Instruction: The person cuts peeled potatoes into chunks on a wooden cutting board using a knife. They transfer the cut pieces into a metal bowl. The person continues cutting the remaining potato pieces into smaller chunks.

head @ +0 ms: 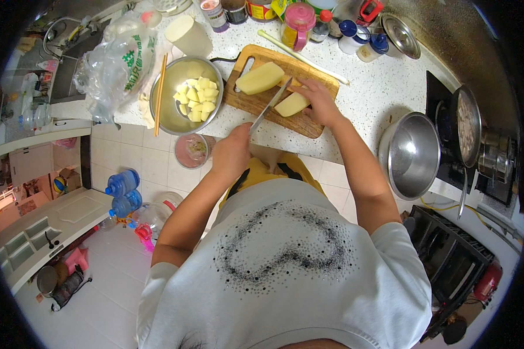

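My left hand (232,150) grips the handle of a kitchen knife (268,108), its blade slanting up and right over a wooden cutting board (303,126). My right hand (318,101) holds a peeled potato piece (290,105) on the board, right of the blade; the fingers hide part of it. A larger peeled potato piece (260,78) lies left of the blade, flat side down or up, I cannot tell. Left of the board, a steel bowl (168,111) holds potato chunks (195,101), with wooden chopsticks (160,96) at its left rim.
A green onion (303,56) lies behind the board, with seasoning jars (298,26) beyond. A plastic bag (118,65) and white container (188,35) stand left. An empty steel basin (412,152) and a frying pan on the stove (467,126) are right. A bin (193,151) stands below the counter edge.
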`<state>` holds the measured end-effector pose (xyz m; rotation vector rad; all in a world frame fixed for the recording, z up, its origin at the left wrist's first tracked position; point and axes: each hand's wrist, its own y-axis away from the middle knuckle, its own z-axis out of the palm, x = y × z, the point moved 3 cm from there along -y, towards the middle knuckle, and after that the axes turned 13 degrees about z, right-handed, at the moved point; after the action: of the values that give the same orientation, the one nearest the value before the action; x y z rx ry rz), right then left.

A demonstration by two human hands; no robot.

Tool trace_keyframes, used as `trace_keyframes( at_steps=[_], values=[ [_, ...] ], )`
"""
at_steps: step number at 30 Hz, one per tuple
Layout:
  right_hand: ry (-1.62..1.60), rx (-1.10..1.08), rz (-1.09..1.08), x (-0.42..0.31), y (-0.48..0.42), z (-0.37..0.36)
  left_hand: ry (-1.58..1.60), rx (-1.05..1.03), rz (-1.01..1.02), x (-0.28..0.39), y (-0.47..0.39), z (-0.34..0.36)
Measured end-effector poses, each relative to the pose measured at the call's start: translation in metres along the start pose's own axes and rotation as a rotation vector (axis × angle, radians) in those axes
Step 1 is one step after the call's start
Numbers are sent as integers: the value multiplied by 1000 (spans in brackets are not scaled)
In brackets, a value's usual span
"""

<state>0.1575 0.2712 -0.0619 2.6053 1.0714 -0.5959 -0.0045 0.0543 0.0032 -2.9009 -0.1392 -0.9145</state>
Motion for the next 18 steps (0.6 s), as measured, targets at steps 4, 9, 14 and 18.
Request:
trace_keyframes(
  at_steps=[4, 9, 14, 18],
  values=[
    [-245, 229, 229, 1, 34, 12, -48, -47, 91, 4, -14, 6],
    [-278, 310, 294, -2, 55, 25, -143, -194, 184, 12, -44, 20],
    [-230, 314, 231, 0, 51, 23, -154, -225, 220, 18, -62, 29],
    [-225, 305, 255, -2, 49, 21, -181, -259, 208, 21, -66, 33]
  ],
)
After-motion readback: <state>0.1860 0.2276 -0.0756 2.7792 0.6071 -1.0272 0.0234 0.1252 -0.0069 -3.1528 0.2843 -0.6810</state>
